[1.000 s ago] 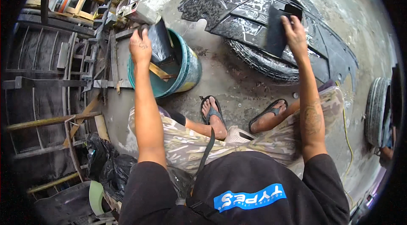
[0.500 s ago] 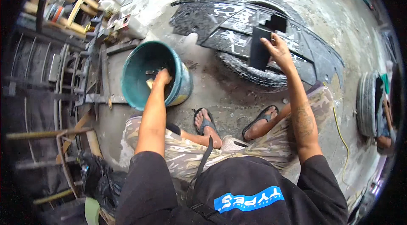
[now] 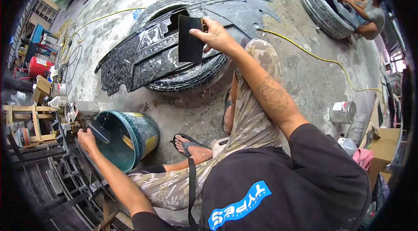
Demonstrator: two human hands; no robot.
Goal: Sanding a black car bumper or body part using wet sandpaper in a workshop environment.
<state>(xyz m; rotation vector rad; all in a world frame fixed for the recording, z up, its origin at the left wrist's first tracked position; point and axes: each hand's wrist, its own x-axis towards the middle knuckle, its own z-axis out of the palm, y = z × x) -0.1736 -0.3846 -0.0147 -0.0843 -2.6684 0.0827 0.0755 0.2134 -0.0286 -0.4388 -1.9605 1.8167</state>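
Note:
My right hand point(image 3: 215, 35) grips a black sandpaper sheet point(image 3: 190, 41) between thumb and fingers, upright above a wet black plastic car panel point(image 3: 148, 57). The panel lies across a tyre point(image 3: 187, 82) and carries whitish suds and wet patches. At the far-left rim of a green bucket point(image 3: 146, 133), my left hand point(image 3: 88, 139) has its fingers curled. A dark flat piece point(image 3: 100, 132) slants from beside those fingers into the bucket; what exactly they hold is unclear. Inside the bucket lies a small tan block point(image 3: 128, 142).
A jumble of metal frames point(image 3: 52, 183) stands left of the bucket, beside a wooden rack point(image 3: 32, 122). One yellow cable point(image 3: 313, 54) crosses the floor at right. A metal can point(image 3: 342, 112) stands right of me. Another person point(image 3: 370, 13) sits by a second tyre point(image 3: 324, 11) at far right.
My left hand has come out of the bucket to its left rim. The view has swung right, bringing another person into sight. My right hand still holds the sandpaper sheet over the panel.

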